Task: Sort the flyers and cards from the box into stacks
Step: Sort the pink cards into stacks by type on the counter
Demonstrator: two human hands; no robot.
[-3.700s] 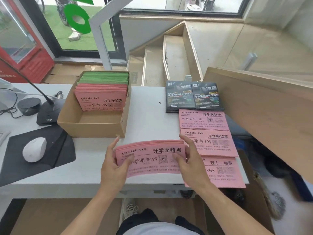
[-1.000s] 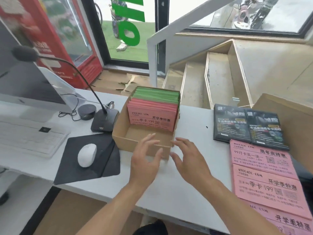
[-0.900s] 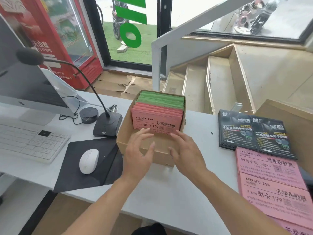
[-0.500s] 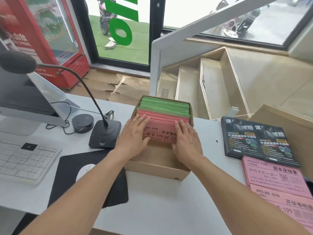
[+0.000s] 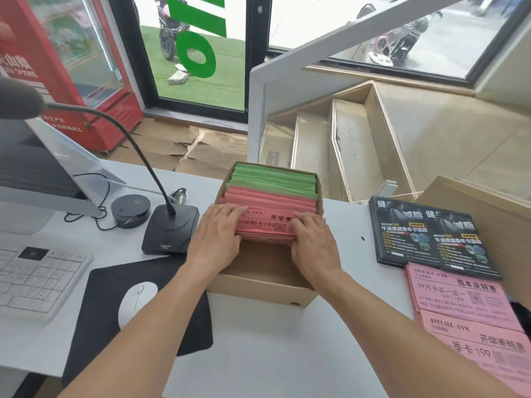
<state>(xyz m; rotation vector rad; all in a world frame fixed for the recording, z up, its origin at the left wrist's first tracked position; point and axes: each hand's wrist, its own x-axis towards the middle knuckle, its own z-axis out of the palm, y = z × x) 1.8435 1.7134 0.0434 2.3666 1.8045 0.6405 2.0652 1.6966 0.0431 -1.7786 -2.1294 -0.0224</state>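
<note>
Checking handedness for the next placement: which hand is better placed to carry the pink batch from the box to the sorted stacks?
Probably the right hand: the pink stacks lie on its side of the box. Both hands grip the pink batch, but the left hand would have to cross over.

Two bare forearms reach forward side by side from the lower edge of the view, palms turned down. The left hand (image 5: 217, 235) and right hand (image 5: 314, 244) sit level with each other, a gap between them, fingers (image 5: 230, 209) extended forward and curling down at the tips, thumbs turned inward.
</note>
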